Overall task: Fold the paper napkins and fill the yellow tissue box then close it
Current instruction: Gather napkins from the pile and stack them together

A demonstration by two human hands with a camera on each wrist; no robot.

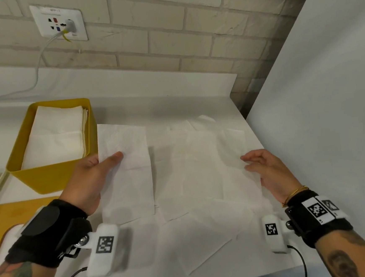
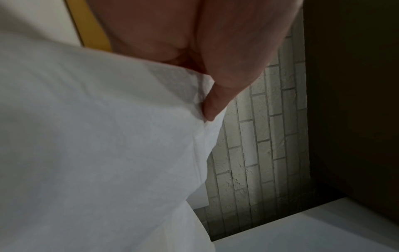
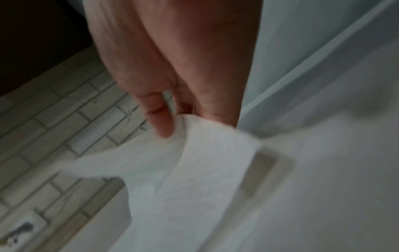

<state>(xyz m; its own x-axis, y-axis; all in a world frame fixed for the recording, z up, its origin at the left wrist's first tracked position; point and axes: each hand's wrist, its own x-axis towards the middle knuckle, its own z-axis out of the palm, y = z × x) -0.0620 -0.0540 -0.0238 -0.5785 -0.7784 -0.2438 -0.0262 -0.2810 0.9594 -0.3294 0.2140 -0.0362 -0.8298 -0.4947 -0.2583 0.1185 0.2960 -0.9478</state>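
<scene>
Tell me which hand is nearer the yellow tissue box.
Left. The left hand pinches a napkin right beside the yellow tissue box; the right hand holds another napkin's far edge, well away.

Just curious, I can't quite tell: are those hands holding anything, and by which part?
Yes. The left hand pinches the left edge of a paper napkin; the right hand pinches a napkin edge on the right side.
</scene>
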